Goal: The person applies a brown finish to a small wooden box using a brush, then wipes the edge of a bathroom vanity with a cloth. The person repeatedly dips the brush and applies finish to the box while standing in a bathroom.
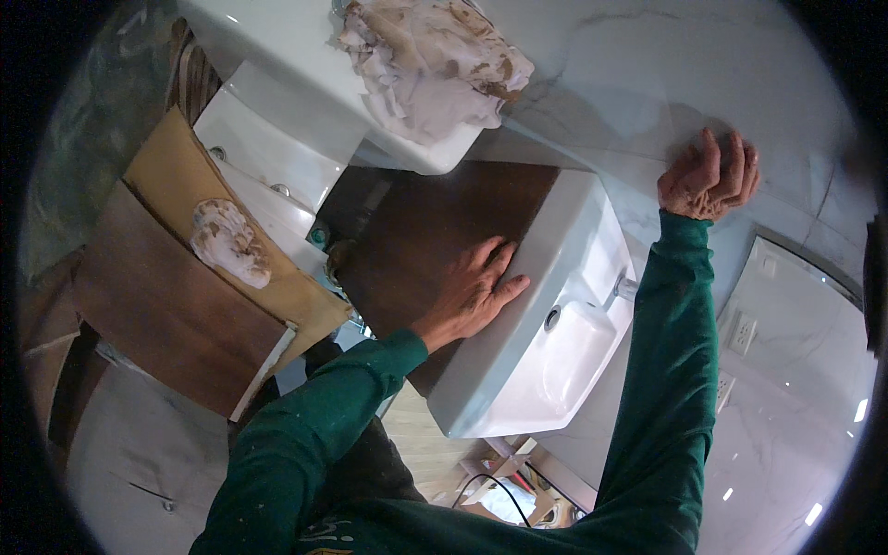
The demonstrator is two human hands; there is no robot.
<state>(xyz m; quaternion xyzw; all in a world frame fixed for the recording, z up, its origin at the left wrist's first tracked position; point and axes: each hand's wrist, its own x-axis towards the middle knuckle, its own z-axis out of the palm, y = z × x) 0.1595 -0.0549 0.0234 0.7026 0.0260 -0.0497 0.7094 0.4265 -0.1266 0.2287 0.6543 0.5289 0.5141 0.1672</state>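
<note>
Right now, our left hand (476, 291) lies with its fingers spread against the near side of the white sink (569, 236), its grip wide and closed on nothing, beside a dark brown panel (407, 231). The sink sits between our two arms, tilted in our view, its drain hole (553, 318) and tap (626, 289) showing. Our right hand (710, 176) is up by the veined white tile (601, 74), fingers partly bent; we cannot tell how wide that grip is. A crumpled pale heap (435, 69) lies on a white ledge (287, 46).
</note>
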